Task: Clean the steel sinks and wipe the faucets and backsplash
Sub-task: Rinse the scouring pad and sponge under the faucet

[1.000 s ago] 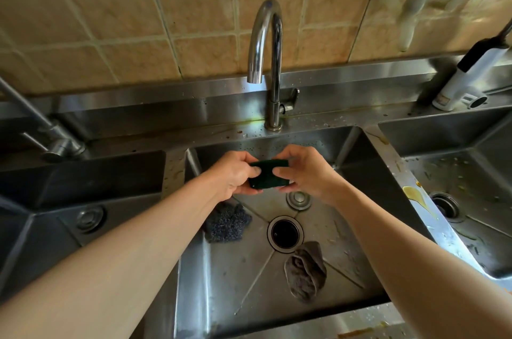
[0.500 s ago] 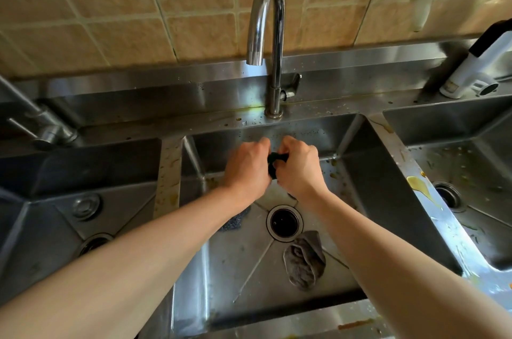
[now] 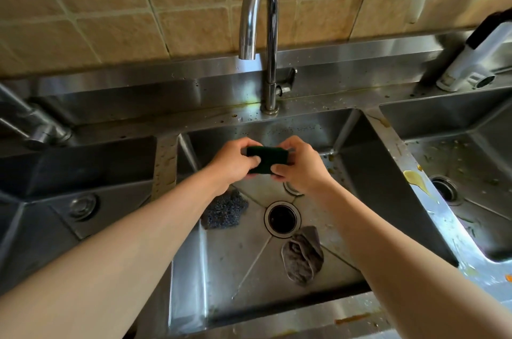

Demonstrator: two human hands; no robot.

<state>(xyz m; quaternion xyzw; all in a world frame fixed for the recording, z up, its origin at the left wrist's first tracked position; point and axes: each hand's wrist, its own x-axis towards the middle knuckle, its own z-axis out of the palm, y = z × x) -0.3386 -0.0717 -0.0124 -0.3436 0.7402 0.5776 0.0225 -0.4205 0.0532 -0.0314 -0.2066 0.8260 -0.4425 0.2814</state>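
1. While both hands were over the middle sink (image 3: 388, 186), my left hand (image 3: 232, 162) and right hand (image 3: 300, 165) each pinched one end of the green scouring pad (image 3: 267, 160), below the faucet (image 3: 260, 34).
2. Steel wool (image 3: 225, 210) lay left of the drain (image 3: 282, 218); grey cloth (image 3: 302, 255) just beside it, front right.
3. Yellow spill (image 3: 414, 178) sat on the right divider.

Warm daylight pours in from the right, glare streaks the faucet (image 3: 260, 34), the left sink (image 3: 77, 161) sits in shadow, and wide-angle bending blurs the edges.
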